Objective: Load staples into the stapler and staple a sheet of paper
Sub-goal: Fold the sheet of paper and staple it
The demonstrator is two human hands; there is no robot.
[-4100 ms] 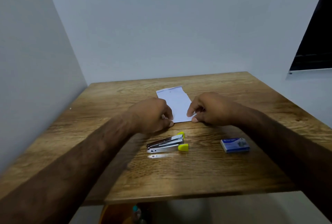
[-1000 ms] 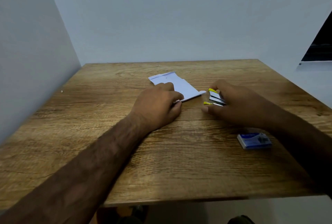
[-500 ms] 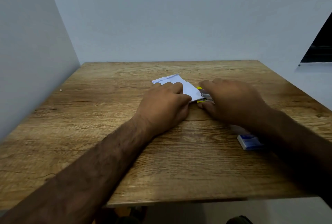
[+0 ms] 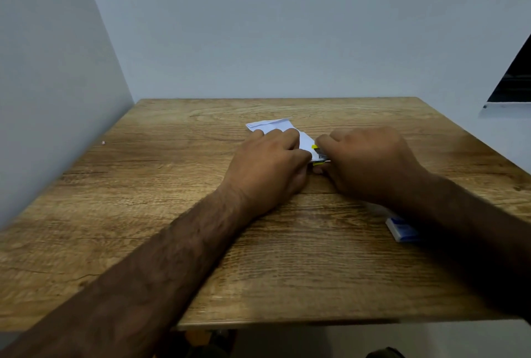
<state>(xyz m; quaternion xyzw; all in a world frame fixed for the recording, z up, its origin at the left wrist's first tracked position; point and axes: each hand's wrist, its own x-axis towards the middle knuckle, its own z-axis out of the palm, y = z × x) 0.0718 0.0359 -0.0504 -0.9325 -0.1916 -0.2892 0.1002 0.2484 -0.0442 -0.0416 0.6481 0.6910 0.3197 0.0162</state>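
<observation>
Far left, a plain pale wall running down to the edge of a wooden surface, with one tiny white speck lying near that edge (too small to make out as anything). Further in, toward the middle, the left hand reaching in from the near-left corner, knuckles up, resting on the surface and on a folded white paper. Fingers bent down over the near part of the paper, thumb tucked against its right corner, pinching it there. Only the far end of the paper showing, sticking out beyond the knuckles, flat on the surface around the middle of its far half. Just right of that corner, wedged between the two hands, a small stapler: a yellow tip, a dark and silver body, a second bit of yellow below, with the paper's corner meeting its front end. Hard to tell whether pressed fully closed. Gripping it from the right, the right hand, back upward, fingers curled tightly round the stapler and hiding most of it. Nearer and further right, a blue and white box of staples lying on the surface, half covered by the right forearm. Far right, above the surface, the dark corner of a window.
</observation>
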